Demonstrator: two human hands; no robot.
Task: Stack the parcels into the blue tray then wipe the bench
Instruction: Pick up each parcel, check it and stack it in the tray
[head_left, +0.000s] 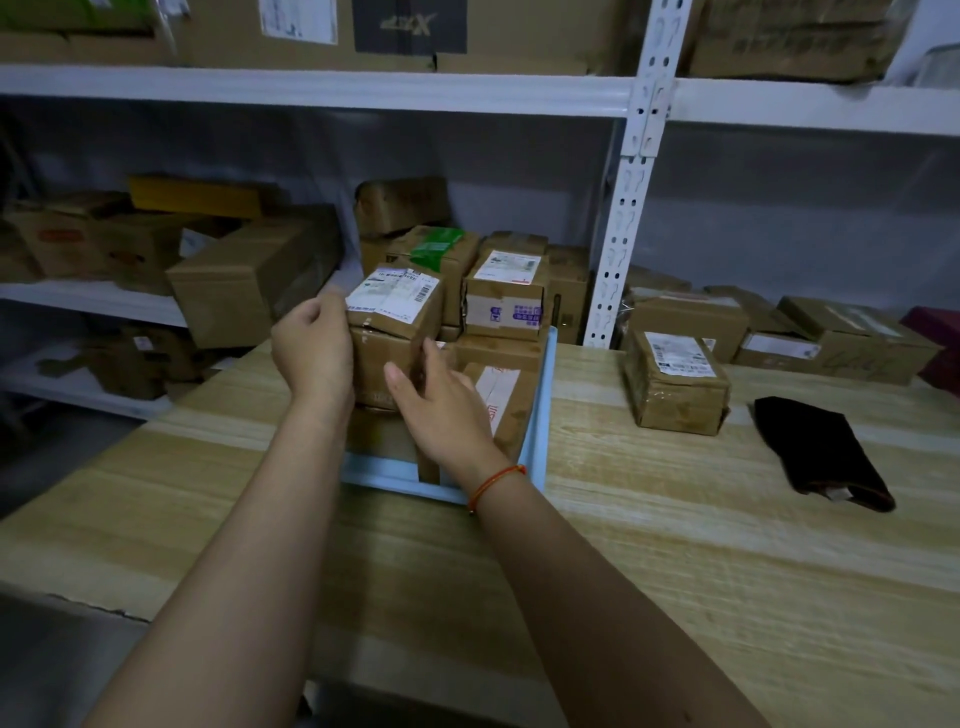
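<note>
Near the middle of the frame, the left hand (311, 345) is gripping the left side of a labelled parcel (393, 322), fingers curled round its upper edge. The right hand (441, 410) is lying with straight fingers against the parcel's front, holding nothing. The parcel is sitting on top of other boxes inside the blue tray (540, 415), which is resting on the wooden bench (675, 519). Right of centre, another parcel (675, 382) is sitting on the bench, well apart from the tray, near a black cloth (821, 452).
</note>
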